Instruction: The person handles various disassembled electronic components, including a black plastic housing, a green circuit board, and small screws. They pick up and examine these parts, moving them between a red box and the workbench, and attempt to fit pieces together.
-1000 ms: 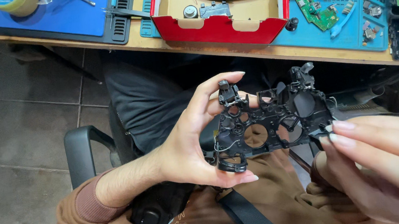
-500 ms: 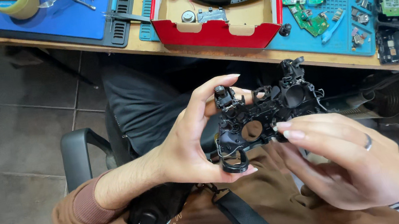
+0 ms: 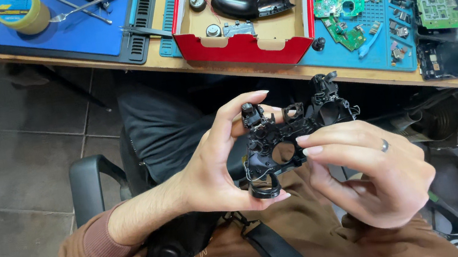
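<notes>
Stripped black controller frame point(image 3: 286, 138) sits pinched between left hand point(image 3: 211, 172) fingers, right hand point(image 3: 377, 179) fingertips pressing its middle, shell already off.

Black controller frame point(image 3: 289, 138), red box point(image 3: 245, 47), blue mat point(image 3: 69, 31)
</notes>
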